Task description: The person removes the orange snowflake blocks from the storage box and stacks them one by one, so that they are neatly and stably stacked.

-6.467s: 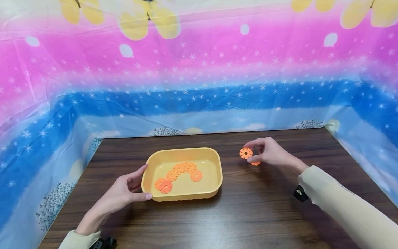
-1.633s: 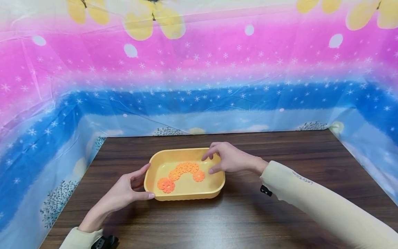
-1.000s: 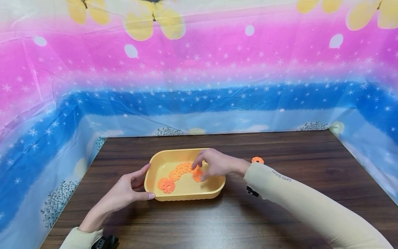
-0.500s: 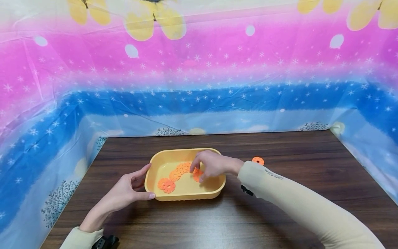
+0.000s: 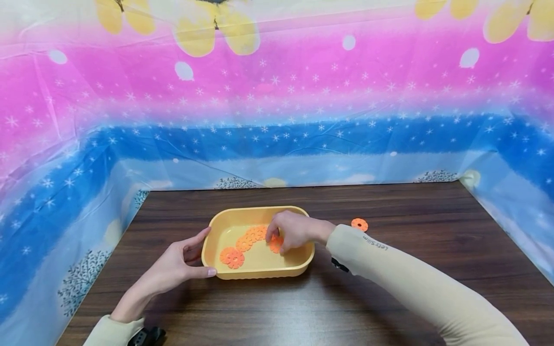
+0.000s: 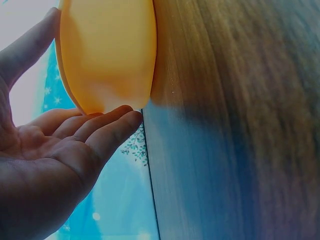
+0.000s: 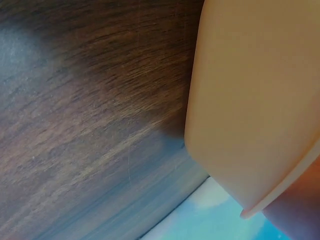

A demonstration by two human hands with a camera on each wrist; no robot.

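Observation:
A yellow plastic tray [image 5: 259, 274] stands on the table with several orange notched discs in it. My left hand [image 5: 173, 264] steadies the tray's left end, thumb at the near corner; in the left wrist view its nearly straight fingers [image 6: 112, 131] touch the end wall. Inside the tray at the right, my right hand [image 5: 294, 231] has thumb and fingertips at opposite edges of an orange disc [image 5: 275, 244] and appears to pinch it. Left of it lie overlapping discs [image 5: 252, 235], with two more [image 5: 235, 259] near the front-left corner. The tray wall [image 7: 250, 100] hides the right fingers in the right wrist view.
One orange disc [image 5: 359, 224] lies on the dark wooden table [image 5: 277, 312], right of the tray and just beyond the right sleeve [image 5: 415, 274]. A patterned cloth [image 5: 277, 96] hangs behind the table and along both sides.
My right hand has come from the discs on the table's right into the tray, and its fingers have closed in on the disc there. My left hand stays at the tray.

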